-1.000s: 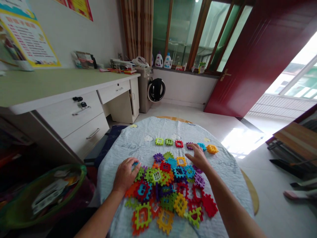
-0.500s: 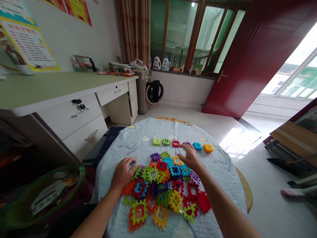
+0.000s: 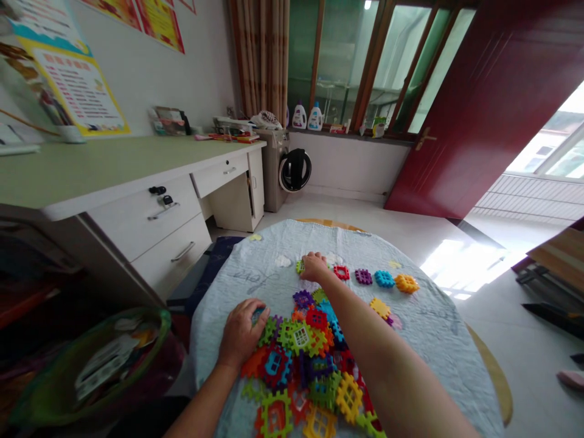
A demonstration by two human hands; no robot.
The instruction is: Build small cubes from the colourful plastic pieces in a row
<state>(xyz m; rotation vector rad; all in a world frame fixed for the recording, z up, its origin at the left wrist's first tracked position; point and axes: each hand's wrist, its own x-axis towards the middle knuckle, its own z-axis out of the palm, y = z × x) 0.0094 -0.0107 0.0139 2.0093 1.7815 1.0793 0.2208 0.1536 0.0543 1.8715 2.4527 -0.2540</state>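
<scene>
Interlocking plastic building pieces in several colours lie heaped on the cloth, with a lime-green windowed piece (image 3: 301, 336) on top. My left hand (image 3: 241, 333) rests at the heap's left side, fingers and thumb curled round a blue piece (image 3: 258, 314) that is partly hidden. Farther out, my right hand (image 3: 314, 266) reaches to the left part of a row of pieces, its fingers bent down over a green piece mostly covered by them. Another green piece (image 3: 299, 266) shows beside the fingertips. Along the row are red (image 3: 341, 272), purple (image 3: 364, 277), blue (image 3: 384, 278) and orange pieces (image 3: 406, 283).
The pale blue cloth (image 3: 438, 340) covers a round table. A yellow piece (image 3: 379, 308) lies right of my forearm. On the left stand a desk (image 3: 123, 210) and a green-rimmed basket (image 3: 155, 359). Beyond are a washing machine (image 3: 276, 170) and a red door (image 3: 438, 115).
My right hand has moved left along the row, from near the purple piece to the green pieces. My left hand stays by the heap. The view has shifted slightly.
</scene>
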